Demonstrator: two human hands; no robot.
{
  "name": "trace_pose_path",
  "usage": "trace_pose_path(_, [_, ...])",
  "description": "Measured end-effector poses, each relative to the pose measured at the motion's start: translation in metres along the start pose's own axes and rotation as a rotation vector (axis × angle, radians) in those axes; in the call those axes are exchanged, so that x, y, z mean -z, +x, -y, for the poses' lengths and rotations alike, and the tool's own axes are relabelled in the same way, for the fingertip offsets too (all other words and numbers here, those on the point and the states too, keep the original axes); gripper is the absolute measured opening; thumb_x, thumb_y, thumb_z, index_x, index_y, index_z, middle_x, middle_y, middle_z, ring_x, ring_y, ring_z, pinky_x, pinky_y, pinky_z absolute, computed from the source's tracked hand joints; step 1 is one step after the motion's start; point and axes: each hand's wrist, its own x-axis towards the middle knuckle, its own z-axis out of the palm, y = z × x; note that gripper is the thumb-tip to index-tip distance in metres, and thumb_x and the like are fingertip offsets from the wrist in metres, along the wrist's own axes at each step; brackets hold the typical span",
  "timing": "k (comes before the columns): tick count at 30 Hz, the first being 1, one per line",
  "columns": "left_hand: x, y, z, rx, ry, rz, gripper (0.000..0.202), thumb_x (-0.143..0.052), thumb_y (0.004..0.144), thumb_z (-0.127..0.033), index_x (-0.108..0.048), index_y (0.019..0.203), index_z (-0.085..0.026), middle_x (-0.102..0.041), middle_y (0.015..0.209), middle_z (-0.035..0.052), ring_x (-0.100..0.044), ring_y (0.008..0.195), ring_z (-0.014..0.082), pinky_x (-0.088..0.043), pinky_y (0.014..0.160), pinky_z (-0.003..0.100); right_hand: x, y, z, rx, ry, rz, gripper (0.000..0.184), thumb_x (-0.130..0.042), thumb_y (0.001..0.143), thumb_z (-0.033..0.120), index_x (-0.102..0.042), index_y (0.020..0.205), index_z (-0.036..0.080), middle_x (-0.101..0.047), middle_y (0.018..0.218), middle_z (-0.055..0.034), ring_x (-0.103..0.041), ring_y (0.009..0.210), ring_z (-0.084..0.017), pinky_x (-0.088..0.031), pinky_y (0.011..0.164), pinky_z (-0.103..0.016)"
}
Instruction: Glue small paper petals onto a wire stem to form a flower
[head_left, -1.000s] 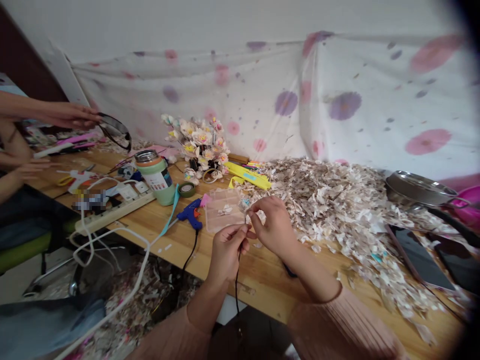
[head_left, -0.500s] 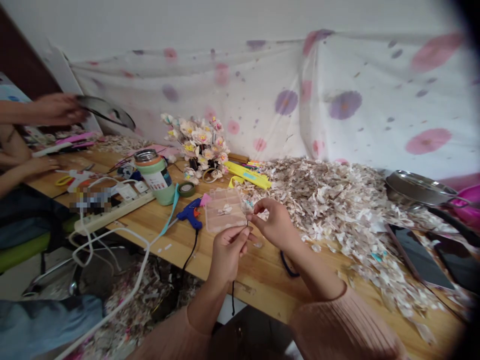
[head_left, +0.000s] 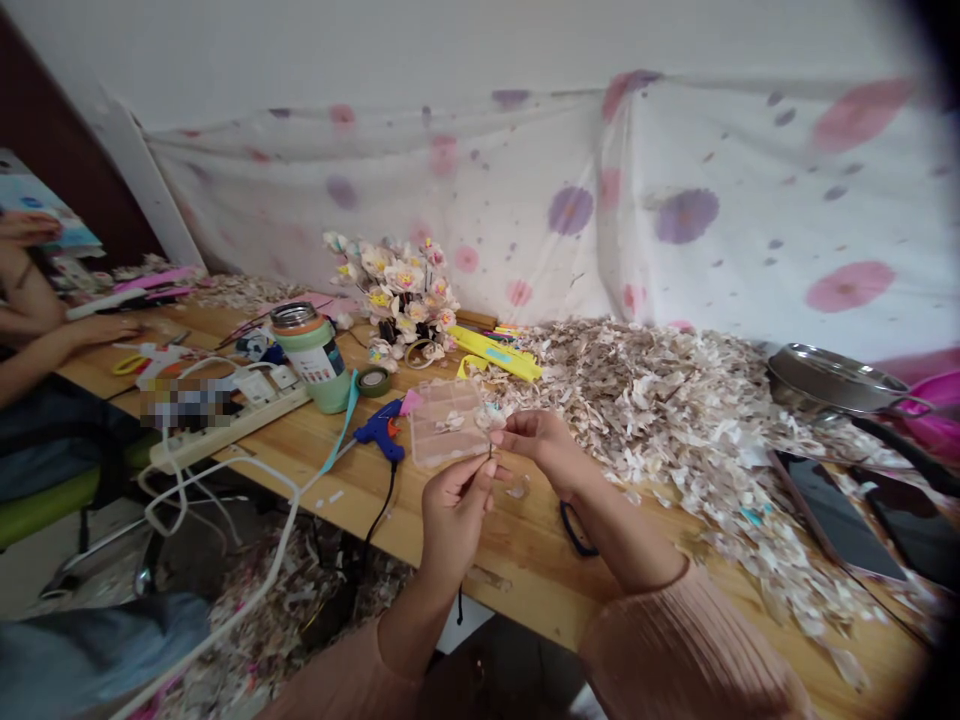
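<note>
My left hand [head_left: 454, 515] is closed in a pinch on the thin dark stem [head_left: 490, 452] of a small artificial flower. The stem's lower end shows below the wrist. At its top is a pale, partly see-through flower head [head_left: 491, 415], and the fingers of my right hand [head_left: 546, 450] are closed on its edge. Petal details are too small to make out. Just behind the hands lies a clear compartment box [head_left: 420, 445] with a few white pieces inside. A loose petal [head_left: 517, 488] rests on the wooden table [head_left: 517, 560] near my fingers.
A large heap of whitish petals [head_left: 645, 400] spreads to the right, with phones [head_left: 840, 510] and a metal pan [head_left: 836, 378] beyond. Leftward are a blue glue gun [head_left: 381, 430], green jar [head_left: 319, 370], finished flowers [head_left: 405, 285], power strip [head_left: 240, 425] and a co-worker's arms [head_left: 45, 350].
My right fingers have shifted slightly down and closer to the flower head; the stem's lower end has swung slightly left. The co-worker's raised hand with the dark-rimmed loop has withdrawn left.
</note>
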Motion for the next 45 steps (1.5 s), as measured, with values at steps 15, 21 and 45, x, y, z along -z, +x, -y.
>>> trace_pose_path(15, [-0.001, -0.006, -0.011, 0.056, -0.158, 0.083, 0.024, -0.062, 0.082, -0.035, -0.068, 0.086, -0.012, -0.064, 0.071, 0.0075, -0.043, 0.044, 0.0059, -0.03, 0.039, 0.017, -0.013, -0.016, 0.01, 0.001, 0.42, 0.201, 0.022, -0.075, 0.067, 0.03, -0.063, 0.058, 0.014, -0.058, 0.049, 0.0027, -0.045, 0.038, -0.007, -0.034, 0.042, -0.022])
trace_pose_path(21, [-0.003, -0.007, -0.018, -0.047, -0.047, -0.081, 0.027, -0.065, 0.079, -0.035, -0.062, 0.095, -0.015, -0.066, 0.082, 0.0081, -0.053, 0.052, 0.011, -0.042, 0.045, 0.02, -0.019, -0.015, 0.009, 0.076, 0.328, -0.02, 0.019, -0.079, 0.062, 0.031, -0.067, 0.062, 0.017, -0.062, 0.055, 0.0027, -0.051, 0.049, -0.009, -0.04, 0.053, -0.022])
trace_pose_path(45, [-0.018, -0.019, -0.021, -0.26, -0.282, -0.141, 0.019, -0.065, 0.08, -0.024, -0.071, 0.098, -0.024, -0.058, 0.066, 0.0005, -0.044, 0.047, 0.0065, -0.033, 0.042, 0.019, -0.028, -0.034, 0.021, 0.078, 0.528, 0.122, 0.019, -0.078, 0.063, 0.03, -0.065, 0.063, 0.016, -0.06, 0.052, 0.0017, -0.053, 0.041, -0.012, -0.042, 0.038, -0.023])
